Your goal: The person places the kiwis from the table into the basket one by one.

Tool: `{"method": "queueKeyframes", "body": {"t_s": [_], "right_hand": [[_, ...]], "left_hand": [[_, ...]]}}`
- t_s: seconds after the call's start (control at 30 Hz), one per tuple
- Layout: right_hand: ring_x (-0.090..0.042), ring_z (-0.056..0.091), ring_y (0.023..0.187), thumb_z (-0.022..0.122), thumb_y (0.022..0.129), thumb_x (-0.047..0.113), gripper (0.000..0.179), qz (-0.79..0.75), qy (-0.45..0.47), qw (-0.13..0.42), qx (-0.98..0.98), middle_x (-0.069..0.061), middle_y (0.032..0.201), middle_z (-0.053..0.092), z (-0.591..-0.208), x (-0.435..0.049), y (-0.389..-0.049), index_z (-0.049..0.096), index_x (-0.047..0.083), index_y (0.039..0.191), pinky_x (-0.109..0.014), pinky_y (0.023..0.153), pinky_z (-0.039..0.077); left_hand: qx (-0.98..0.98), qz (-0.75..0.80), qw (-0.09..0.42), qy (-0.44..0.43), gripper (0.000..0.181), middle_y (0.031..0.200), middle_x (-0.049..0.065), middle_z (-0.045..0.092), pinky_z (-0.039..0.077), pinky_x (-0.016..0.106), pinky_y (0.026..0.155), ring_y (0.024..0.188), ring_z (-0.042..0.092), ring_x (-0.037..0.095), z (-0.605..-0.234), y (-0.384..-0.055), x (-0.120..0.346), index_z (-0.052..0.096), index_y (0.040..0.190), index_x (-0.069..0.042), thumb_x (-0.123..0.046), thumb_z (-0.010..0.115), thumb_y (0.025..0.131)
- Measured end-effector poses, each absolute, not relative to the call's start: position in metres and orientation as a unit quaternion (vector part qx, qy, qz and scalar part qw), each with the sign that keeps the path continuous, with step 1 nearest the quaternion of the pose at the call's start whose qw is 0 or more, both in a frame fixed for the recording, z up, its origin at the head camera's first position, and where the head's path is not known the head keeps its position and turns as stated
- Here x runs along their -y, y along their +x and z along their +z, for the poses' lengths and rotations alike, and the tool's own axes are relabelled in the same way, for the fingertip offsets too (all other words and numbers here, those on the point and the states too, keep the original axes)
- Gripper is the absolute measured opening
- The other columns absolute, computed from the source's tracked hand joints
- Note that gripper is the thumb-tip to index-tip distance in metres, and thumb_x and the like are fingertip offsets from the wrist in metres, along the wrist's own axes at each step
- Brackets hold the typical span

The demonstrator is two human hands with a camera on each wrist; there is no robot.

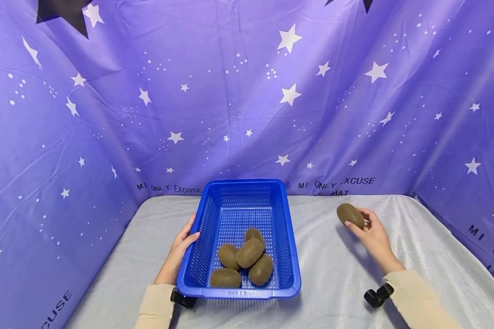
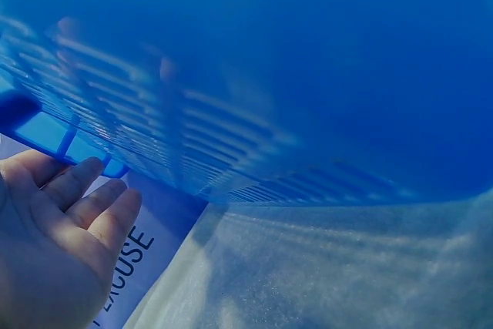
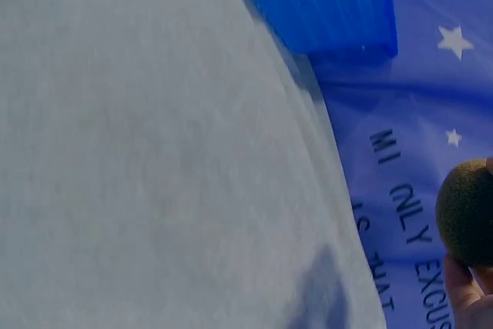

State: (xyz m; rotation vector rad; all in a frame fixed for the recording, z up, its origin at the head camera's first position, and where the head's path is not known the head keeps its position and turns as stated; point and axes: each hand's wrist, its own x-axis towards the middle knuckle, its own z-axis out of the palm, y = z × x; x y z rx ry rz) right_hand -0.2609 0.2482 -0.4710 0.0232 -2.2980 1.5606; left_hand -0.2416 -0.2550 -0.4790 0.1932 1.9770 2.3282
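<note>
A blue plastic basket [image 1: 238, 292] with perforated walls stands on the table, tilted slightly in the head view. Inside, several brown kiwifruit [image 1: 249, 253] are gathered at its near end, one lying on top of others. My left hand [image 1: 178, 256] grips the basket's left rim, thumb on top; the left wrist view shows its fingers [image 2: 115, 217] beneath the rim. Away to the right, my right hand [image 1: 374, 235] holds another kiwifruit [image 1: 350, 215] between thumb and fingers, above the cloth. That same kiwifruit [image 3: 467, 213] appears at the right edge of the right wrist view.
A pale grey cloth [image 1: 325, 274] covers the table. Purple curtains [image 1: 247, 91] with white stars and printed letters hang behind it and at both sides. Black wrist cameras [image 1: 378, 295] are strapped to both wrists.
</note>
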Motion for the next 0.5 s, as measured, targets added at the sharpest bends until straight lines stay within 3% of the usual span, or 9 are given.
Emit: {"method": "queueKeyframes", "body": {"t_s": [0.17, 0.3, 0.5], "right_hand": [[0.005, 0.051, 0.087, 0.068, 0.086, 0.011, 0.055, 0.557, 0.035, 0.163, 0.814, -0.001, 0.111, 0.049, -0.465, -0.238, -0.255, 0.041, -0.005, 0.132, -0.01, 0.072, 0.046], [0.005, 0.052, 0.09, 0.068, 0.086, 0.01, 0.056, 0.561, 0.055, 0.152, 0.812, -0.003, 0.113, 0.051, -0.459, -0.228, -0.25, 0.042, -0.003, 0.132, -0.011, 0.073, 0.046], [0.004, 0.052, 0.092, 0.069, 0.084, 0.005, 0.056, 0.573, 0.093, 0.138, 0.803, -0.013, 0.116, 0.051, -0.449, -0.214, -0.243, 0.042, -0.005, 0.132, -0.011, 0.076, 0.046]], "left_hand": [[-0.653, 0.753, 0.043, 0.065, 0.065, 0.157, 0.005, 0.012, 0.045, 0.031, 0.091, 0.132, 0.028, 0.033, -0.479, -0.241, 0.256, 0.013, 0.153, -0.022, -0.016, 0.046, 0.097], [-0.651, 0.755, 0.044, 0.068, 0.064, 0.157, 0.005, 0.013, 0.045, 0.032, 0.091, 0.133, 0.028, 0.035, -0.479, -0.242, 0.256, 0.013, 0.153, -0.021, -0.016, 0.046, 0.097], [-0.651, 0.755, 0.034, 0.073, 0.065, 0.157, 0.008, 0.012, 0.047, 0.029, 0.089, 0.131, 0.03, 0.031, -0.48, -0.243, 0.255, 0.012, 0.153, -0.014, -0.013, 0.045, 0.097]]}}
